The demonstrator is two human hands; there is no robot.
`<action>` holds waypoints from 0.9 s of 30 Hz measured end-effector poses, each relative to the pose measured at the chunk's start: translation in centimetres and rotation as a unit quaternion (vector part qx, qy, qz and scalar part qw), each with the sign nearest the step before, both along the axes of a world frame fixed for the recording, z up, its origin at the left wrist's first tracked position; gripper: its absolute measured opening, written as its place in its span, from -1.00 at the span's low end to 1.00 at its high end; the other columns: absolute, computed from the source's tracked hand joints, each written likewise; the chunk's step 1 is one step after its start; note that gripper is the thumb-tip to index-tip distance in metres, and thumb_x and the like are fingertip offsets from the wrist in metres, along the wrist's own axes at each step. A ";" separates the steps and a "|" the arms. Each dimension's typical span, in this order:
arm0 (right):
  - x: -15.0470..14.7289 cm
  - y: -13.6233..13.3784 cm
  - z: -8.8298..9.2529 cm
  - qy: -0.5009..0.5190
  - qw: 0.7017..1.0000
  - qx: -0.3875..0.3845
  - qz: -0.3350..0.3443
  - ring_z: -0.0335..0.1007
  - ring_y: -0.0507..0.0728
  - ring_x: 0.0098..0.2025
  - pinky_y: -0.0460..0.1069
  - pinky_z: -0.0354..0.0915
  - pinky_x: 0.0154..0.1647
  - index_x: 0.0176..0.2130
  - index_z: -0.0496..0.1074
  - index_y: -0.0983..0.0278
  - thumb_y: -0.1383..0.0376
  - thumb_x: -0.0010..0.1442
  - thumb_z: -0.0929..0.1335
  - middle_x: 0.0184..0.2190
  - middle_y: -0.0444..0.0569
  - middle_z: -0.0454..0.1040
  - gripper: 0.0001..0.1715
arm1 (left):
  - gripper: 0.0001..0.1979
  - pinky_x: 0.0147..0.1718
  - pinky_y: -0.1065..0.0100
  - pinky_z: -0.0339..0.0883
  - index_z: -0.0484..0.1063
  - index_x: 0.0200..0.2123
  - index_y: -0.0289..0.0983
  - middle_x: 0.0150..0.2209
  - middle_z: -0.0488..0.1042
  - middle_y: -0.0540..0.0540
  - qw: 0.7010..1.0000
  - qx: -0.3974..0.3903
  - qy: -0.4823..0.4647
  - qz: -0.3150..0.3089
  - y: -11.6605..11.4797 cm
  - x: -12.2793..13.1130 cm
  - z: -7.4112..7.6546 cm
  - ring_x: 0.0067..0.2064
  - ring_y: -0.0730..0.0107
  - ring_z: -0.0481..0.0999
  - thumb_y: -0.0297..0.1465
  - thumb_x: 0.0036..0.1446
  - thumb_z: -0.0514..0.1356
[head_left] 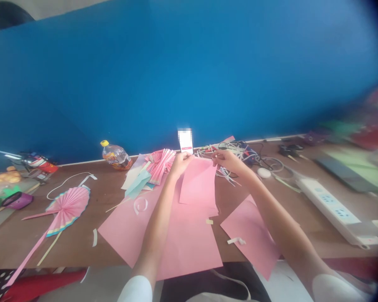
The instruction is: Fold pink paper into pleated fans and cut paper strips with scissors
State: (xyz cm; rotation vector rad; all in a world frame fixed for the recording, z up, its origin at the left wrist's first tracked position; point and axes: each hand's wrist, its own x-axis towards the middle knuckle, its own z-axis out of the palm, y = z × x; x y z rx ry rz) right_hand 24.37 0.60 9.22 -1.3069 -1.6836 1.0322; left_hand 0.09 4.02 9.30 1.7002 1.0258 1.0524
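A pink paper piece (198, 184) hangs between my hands above larger pink sheets (189, 247) lying on the brown table. My left hand (182, 162) is closed on its upper left corner. The fingers of my right hand (224, 160) pinch its upper right corner. Another pink sheet (252, 235) lies under my right forearm, with a small white strip (237, 240) on it. A curled white strip (140, 206) rests on the large sheet to the left. Left of my left hand is a folded pink paper fan (159, 164).
A bottle (116, 156) with a yellow cap and a lit phone (185, 141) stand near the blue wall. A pleated fan (68, 207) lies left. On the right are a power strip (329, 207) and tangled cables (274, 164).
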 end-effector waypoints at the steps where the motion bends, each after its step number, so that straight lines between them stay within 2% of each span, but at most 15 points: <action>1: 0.0 0.0 -0.1 -0.001 1.000 0.004 0.001 0.43 0.05 -0.54 -0.08 0.24 -0.52 -0.22 0.42 0.29 0.25 0.15 0.35 -0.48 -0.04 0.56 -0.81 | -0.71 -0.15 0.30 0.32 0.51 -0.31 -0.34 -0.31 0.55 -0.12 1.000 0.001 0.004 0.001 0.0 -0.1 0.0 -0.23 0.29 0.52 -0.20 0.11 0.24; 5: 0.1 0.2 -0.2 -0.024 0.999 0.023 0.001 0.42 0.05 -0.52 -0.08 0.24 -0.51 -0.35 0.42 0.29 0.23 0.14 0.34 -0.46 -0.02 0.56 -0.84 | -0.73 -0.13 0.27 0.34 0.51 -0.31 -0.33 -0.29 0.56 -0.14 1.000 0.009 0.010 0.002 0.3 -0.1 -0.4 -0.22 0.28 0.53 -0.21 0.10 0.25; 8: 0.1 0.0 -0.1 -0.044 0.998 0.035 -0.011 0.37 0.03 -0.57 -0.07 0.22 -0.52 -0.37 0.39 0.27 0.23 0.15 0.31 -0.48 -0.06 0.55 -0.85 | -0.70 -0.15 0.25 0.37 0.52 -0.25 -0.34 -0.28 0.56 -0.17 1.000 -0.015 0.019 0.003 0.5 0.0 -1.2 -0.23 0.26 0.54 -0.22 0.04 0.30; 11: 0.2 -0.2 0.2 -0.080 0.996 0.031 -0.011 0.31 0.01 -0.64 -0.07 0.20 -0.55 -0.36 0.36 0.25 0.24 0.17 0.28 -0.51 -0.11 0.52 -0.86 | -0.54 -0.19 0.20 0.38 0.50 -0.06 -0.31 -0.30 0.56 -0.18 0.996 -0.059 0.066 -0.002 0.5 -0.2 -1.9 -0.25 0.21 0.54 -0.26 -0.05 0.38; 14: 0.4 -0.4 0.5 -0.108 0.993 0.047 -0.029 0.32 0.03 -0.63 -0.07 0.20 -0.53 -0.37 0.34 0.24 0.26 0.16 0.27 -0.54 -0.13 0.50 -0.89 | -0.34 -0.14 0.13 0.37 0.45 0.05 -0.30 -0.27 0.56 -0.22 0.987 -0.061 0.139 0.044 0.5 -0.8 -2.3 -0.21 0.11 0.53 -0.37 -0.20 0.46; 16: 0.4 -0.5 0.8 -0.100 0.992 0.060 -0.045 0.33 0.04 -0.60 -0.06 0.20 -0.51 -0.36 0.33 0.24 0.27 0.16 0.27 -0.54 -0.12 0.50 -0.91 | -0.38 -0.08 0.09 0.35 0.46 0.03 -0.31 -0.21 0.56 -0.25 0.982 -0.040 0.167 0.077 0.6 -1.1 -2.2 -0.16 0.05 0.53 -0.41 -0.18 0.44; 19: 0.0 -0.9 1.4 -0.076 0.993 0.074 -0.047 0.33 0.05 -0.58 -0.06 0.20 -0.50 -0.33 0.34 0.23 0.23 0.17 0.28 -0.50 -0.10 0.52 -0.88 | -0.62 0.06 0.08 0.28 0.52 -0.08 -0.29 -0.07 0.54 -0.28 0.984 0.047 0.152 0.083 0.6 -0.7 -1.7 0.02 0.00 0.48 -0.33 0.00 0.35; 21: -0.6 -1.2 1.8 -0.068 0.994 0.083 -0.029 0.34 0.05 -0.57 -0.05 0.21 -0.48 -0.33 0.36 0.23 0.19 0.19 0.28 -0.50 -0.09 0.53 -0.84 | -0.67 0.09 0.13 0.27 0.52 -0.09 -0.29 -0.02 0.52 -0.27 0.988 0.092 0.114 0.058 0.3 0.2 -1.3 0.08 0.04 0.46 -0.23 0.13 0.25; 22: -0.9 -1.4 2.0 -0.067 0.994 0.085 -0.018 0.34 0.06 -0.57 -0.05 0.22 -0.47 -0.34 0.36 0.23 0.18 0.20 0.28 -0.50 -0.09 0.52 -0.83 | -0.64 0.05 0.17 0.30 0.51 -0.07 -0.29 -0.03 0.53 -0.26 0.992 0.088 0.090 0.028 0.2 0.7 -1.1 0.05 0.08 0.49 -0.17 0.19 0.19; 25: -1.6 -1.7 2.3 -0.064 0.994 0.089 0.004 0.36 0.06 -0.55 -0.05 0.24 -0.43 -0.32 0.39 0.23 0.20 0.21 0.28 -0.50 -0.10 0.51 -0.83 | -0.53 -0.09 0.26 0.38 0.48 -0.06 -0.29 -0.08 0.56 -0.21 0.997 0.033 0.025 -0.070 -0.5 2.3 -0.7 -0.11 0.20 0.57 -0.04 0.26 0.06; 27: -1.9 -1.8 2.3 -0.063 0.994 0.093 0.016 0.37 0.06 -0.53 -0.05 0.24 -0.41 -0.29 0.41 0.23 0.20 0.22 0.28 -0.49 -0.10 0.51 -0.83 | -0.49 -0.15 0.31 0.38 0.48 -0.09 -0.31 -0.11 0.56 -0.21 0.996 0.008 -0.001 -0.093 -0.9 2.9 -0.4 -0.15 0.24 0.58 0.01 0.24 0.05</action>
